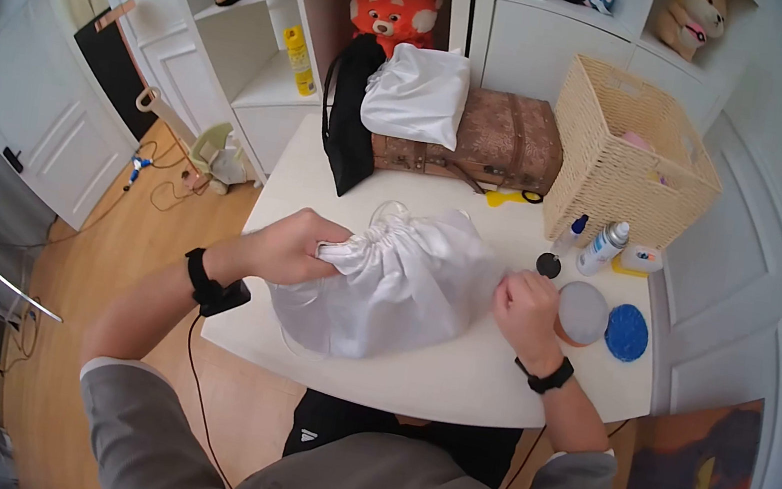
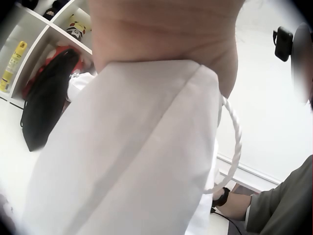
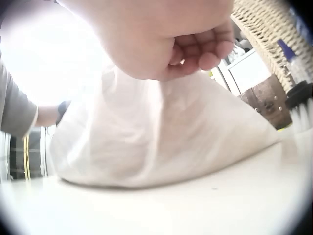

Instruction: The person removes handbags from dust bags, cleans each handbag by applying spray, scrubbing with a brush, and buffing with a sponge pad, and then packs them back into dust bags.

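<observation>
Drawstring bag (image 1: pixel 414 294) lies with its gathered neck (image 1: pixel 373 242) gripped by my left hand (image 1: pixel 292 245); my right hand (image 1: pixel 528 311) beside it curls closed. I'd keep the folds even.

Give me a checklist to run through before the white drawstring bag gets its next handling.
1. Left hand gripping the white bag at its gathered neck: ok.
2. Bag's underside resting on the table: ok, seen from the right wrist.
3. Neck drawn fully closed: cannot tell; it is bunched, but the opening is hidden.
4. Right hand free of the cord: cannot tell; its fingers are curled beside the bag.
5. Space to the right of the right hand: not ok; the gray round item sits close by.
6. Contents confirmed: cannot tell; the fabric hides them.
</observation>
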Demonstrator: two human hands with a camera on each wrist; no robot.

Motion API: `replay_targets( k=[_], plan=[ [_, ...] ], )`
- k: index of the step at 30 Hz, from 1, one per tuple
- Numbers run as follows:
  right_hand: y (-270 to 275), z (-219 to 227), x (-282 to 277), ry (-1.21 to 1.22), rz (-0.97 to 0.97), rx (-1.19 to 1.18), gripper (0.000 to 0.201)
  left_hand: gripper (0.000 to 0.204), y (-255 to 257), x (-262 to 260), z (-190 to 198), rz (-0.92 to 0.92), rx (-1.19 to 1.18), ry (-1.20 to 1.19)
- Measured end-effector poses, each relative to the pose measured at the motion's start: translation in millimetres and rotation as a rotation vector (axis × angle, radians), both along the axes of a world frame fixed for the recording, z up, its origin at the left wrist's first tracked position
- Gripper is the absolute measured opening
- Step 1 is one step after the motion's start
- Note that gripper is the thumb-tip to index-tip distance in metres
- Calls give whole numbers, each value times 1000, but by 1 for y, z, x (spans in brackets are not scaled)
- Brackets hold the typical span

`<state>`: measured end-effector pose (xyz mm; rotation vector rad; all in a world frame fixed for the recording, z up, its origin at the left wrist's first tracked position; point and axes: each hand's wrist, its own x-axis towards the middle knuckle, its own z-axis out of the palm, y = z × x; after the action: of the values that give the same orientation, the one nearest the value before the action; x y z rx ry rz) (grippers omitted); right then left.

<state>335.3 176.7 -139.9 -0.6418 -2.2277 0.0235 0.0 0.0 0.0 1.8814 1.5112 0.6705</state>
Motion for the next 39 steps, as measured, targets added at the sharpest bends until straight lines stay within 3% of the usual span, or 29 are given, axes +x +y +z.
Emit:
replay_targets(
  k=[5,9,11,15,18,20,26,30,33,35,39],
  plan=[
    [-36,68,5,174,179,72,24,29,26,6,-8,-194,158,21],
    [-52,130,-13,97,226,146,36,33,46,16,-10,-273,229,49],
    [-54,148,-23,-65,358,125,43,36,52,18,-11,-368,357,165],
    [-48,147,-40,-229,496,48,38,45,51,19,-5,-407,484,273],
    [-45,131,-46,-307,492,-84,34,51,41,19,-2,-302,546,371],
    [-46,129,-49,-238,449,-89,30,51,35,26,-3,-325,878,339],
    [-52,143,-46,-150,514,-34,26,38,19,61,7,-178,840,391],
    [-55,151,-44,-85,535,26,24,27,20,65,19,-187,792,441],
    [-51,146,-43,-189,559,134,18,21,15,62,33,-260,672,477],
    [-50,140,-45,-285,598,300,15,19,12,59,34,-356,488,634],
    [-60,141,-48,-341,551,371,15,13,1,64,36,-304,471,727]
  ],
)
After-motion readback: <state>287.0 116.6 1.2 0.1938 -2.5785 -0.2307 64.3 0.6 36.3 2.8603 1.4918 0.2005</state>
